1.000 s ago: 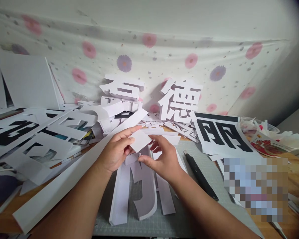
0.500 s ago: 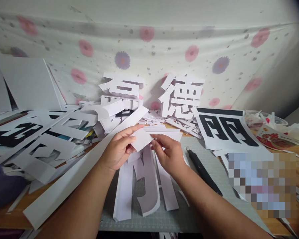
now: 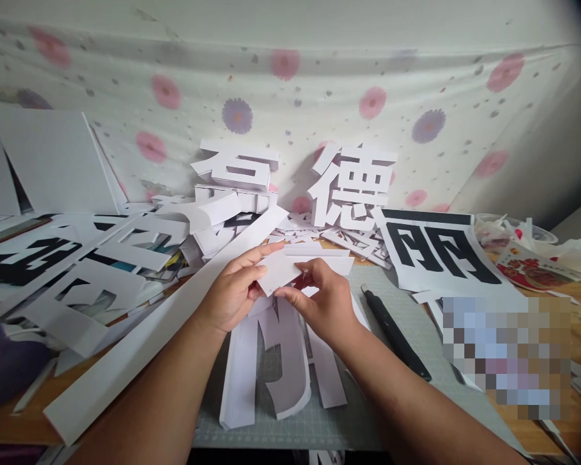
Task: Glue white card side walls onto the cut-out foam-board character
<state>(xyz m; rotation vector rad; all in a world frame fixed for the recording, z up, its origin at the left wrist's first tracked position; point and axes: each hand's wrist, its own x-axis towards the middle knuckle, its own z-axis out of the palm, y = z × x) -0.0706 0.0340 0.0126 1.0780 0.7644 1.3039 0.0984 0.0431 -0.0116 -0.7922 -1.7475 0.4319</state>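
A small white board piece [image 3: 281, 272] is held up over the middle of the work area. My left hand [image 3: 235, 284] grips its left side between thumb and fingers. At its right and lower edge, my right hand [image 3: 322, 297] pinches it, with the thumb near the bottom corner. Just below both hands, a white cut-out character with raised edge walls [image 3: 286, 368] lies on the grey-green cutting mat [image 3: 329, 433]; its upper part is hidden by the hands and the piece. A black cutter-like tool [image 3: 394, 332] rests on the mat right of my right hand.
Two white block characters [image 3: 242, 169] [image 3: 353, 187] stand at the back. A long white strip [image 3: 140, 342] slants along the left, beside cut boards [image 3: 77, 310]. On the right are a sheet with a black printed character [image 3: 438, 252], a red packet [image 3: 527, 268] and a blurred patch.
My right thumb and fingers have shifted left and down along the piece, to its lower corner. The piece has tilted slightly. My left hand has barely moved.
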